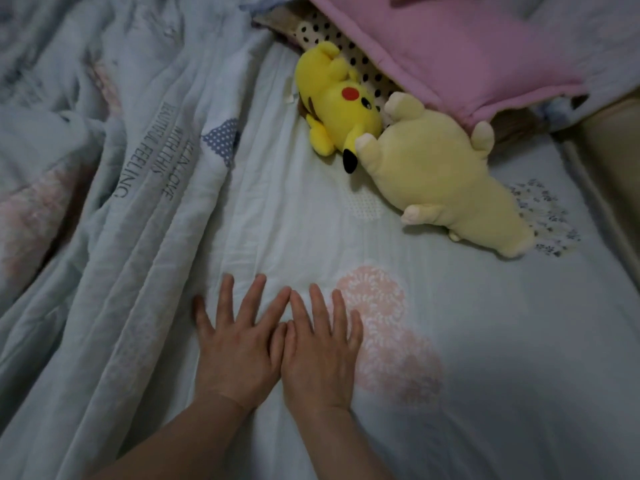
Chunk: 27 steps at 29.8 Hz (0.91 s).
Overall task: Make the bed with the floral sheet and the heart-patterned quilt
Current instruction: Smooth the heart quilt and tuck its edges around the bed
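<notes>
The pale blue heart-patterned quilt (485, 323) covers the bed, flat on the right and bunched in long folds on the left (114, 209). My left hand (239, 344) and my right hand (322, 348) press flat on the quilt side by side, fingers straight and spread, index fingers touching. A pink heart print (384, 327) lies just right of my right hand. I cannot make out the floral sheet.
A bright yellow plush toy (339, 109) and a pale yellow plush toy (446, 178) lie on the quilt ahead. Behind them are a pink pillow (460, 46) and a polka-dot cushion (346, 39). A beige bed edge (613, 161) runs along the right.
</notes>
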Each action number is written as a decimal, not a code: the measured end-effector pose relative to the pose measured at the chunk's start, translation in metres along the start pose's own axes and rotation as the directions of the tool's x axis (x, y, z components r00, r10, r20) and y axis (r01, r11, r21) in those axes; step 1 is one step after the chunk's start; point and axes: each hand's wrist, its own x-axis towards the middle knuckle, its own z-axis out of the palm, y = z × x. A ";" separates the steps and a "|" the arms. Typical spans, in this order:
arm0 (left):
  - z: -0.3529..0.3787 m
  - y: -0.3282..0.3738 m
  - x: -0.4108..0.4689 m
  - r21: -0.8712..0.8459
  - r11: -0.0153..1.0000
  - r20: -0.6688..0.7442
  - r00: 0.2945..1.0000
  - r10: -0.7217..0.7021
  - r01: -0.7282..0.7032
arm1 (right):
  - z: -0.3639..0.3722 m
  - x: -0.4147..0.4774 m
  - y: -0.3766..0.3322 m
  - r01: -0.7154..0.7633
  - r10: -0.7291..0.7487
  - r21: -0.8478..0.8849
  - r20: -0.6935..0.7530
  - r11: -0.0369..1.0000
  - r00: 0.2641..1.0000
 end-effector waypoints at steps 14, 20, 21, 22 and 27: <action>-0.001 0.009 0.001 0.004 1.000 -0.073 0.997 -0.025 0.025 | -0.116 0.187 0.088 -0.062 0.053 -0.118 -0.082 0.991 0.995; 0.002 0.004 -0.003 0.002 1.000 -0.091 0.995 -0.027 0.027 | -0.135 0.137 0.033 0.236 -0.262 -0.120 -0.311 0.964 0.914; 0.002 0.004 -0.004 0.009 0.999 -0.084 0.996 -0.031 0.032 | -0.136 0.129 0.026 0.306 -0.329 -0.131 -0.494 0.943 0.805; 0.001 0.006 -0.003 0.005 0.999 -0.077 0.996 -0.034 0.034 | -0.139 0.127 0.024 0.356 -0.360 -0.136 -0.618 0.925 0.699; -0.001 0.008 0.000 -0.010 0.999 -0.067 0.997 -0.033 0.032 | -0.166 0.165 0.030 -0.060 0.041 -0.072 -0.247 0.996 0.968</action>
